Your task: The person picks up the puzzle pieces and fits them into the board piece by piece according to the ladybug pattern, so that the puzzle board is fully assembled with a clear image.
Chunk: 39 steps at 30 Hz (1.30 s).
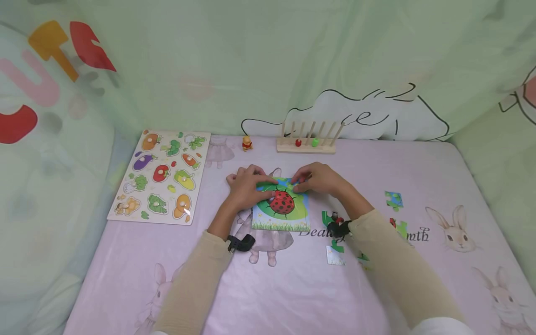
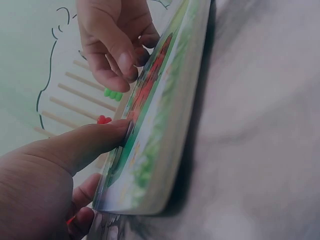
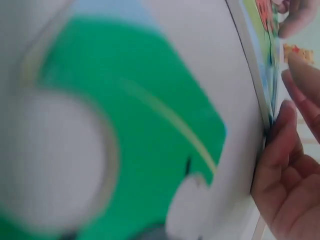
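Head cam had a fair bit scattered about on the pale pink surface (image 1: 289, 298). Back left was a cream board with knobbed vegetable pictures (image 1: 167, 217), and along the back were a small yellow bear figure in a red top (image 1: 247, 143) and a light wooden peg rack (image 1: 305, 148) with red beads (image 1: 298, 143) and green beads (image 1: 315, 142). Over on the right, some loose colourful jigsaw pieces (image 1: 336, 257) lay around, a few half blocked by the beige right sleeve (image 1: 398, 260) and the black wrist camera (image 1: 338, 229).

Left hand (image 1: 247, 186) had its thumb pressed on the picture and its index stretched across the upper left, fingers apart. Right hand (image 1: 322, 179) was at the top right corner, fingers loosely bent with a gap between them, tips touching the edge; couldn't tell if a piece was in there.

What they were on was a square, thick-edged ladybug puzzle (image 1: 284, 203), mid-surface between the hands: red bug with black spots, green leaf, blue up top, grassy strip along the near edge.
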Available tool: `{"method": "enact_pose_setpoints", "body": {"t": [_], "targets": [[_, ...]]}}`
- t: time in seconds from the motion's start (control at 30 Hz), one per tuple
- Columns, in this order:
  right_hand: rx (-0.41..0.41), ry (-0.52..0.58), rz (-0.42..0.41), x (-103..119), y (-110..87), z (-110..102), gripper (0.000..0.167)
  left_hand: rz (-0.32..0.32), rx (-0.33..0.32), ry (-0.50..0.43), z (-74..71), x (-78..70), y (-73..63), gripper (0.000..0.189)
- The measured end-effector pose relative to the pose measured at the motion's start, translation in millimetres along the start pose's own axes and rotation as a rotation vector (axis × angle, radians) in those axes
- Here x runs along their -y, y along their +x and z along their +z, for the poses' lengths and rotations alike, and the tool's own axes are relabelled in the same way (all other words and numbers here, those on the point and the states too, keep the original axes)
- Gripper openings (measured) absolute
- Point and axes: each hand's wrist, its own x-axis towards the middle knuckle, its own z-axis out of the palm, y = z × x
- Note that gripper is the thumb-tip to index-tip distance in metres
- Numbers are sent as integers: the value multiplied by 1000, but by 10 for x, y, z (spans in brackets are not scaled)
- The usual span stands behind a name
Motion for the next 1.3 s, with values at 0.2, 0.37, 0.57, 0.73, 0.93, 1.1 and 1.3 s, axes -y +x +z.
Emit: {"method": "enact_pose_setpoints", "body": {"t": [0.2, 0.37, 0.57, 0.73, 0.93, 1.1, 1.3], "targets": [[-13, 22, 1, -95, -121, -104, 24, 7, -7, -5, -1, -14, 1, 33], [-29, 18, 20, -192, -267, -231, 25, 6, -5, -3, 3, -18, 8, 33], [-60, -32, 74, -330, -468, -382, 28, 2, -7, -15, -3, -25, 9, 33], [-101, -77, 116, -496, -618, -464, 32, 0, -7, -20, -2, -19, 9, 33], [-149, -117, 144, -761, -788, -557, 41, -3, -6, -17, -3, -8, 9, 33], [-173, -148, 177, -936, -931, -675, 48, -5, -7, -15, 3, 3, 12, 34], [-193, -147, 203, -1176, -1083, -851, 55, -8, -5, -26, 0, 3, 2, 34]]}}
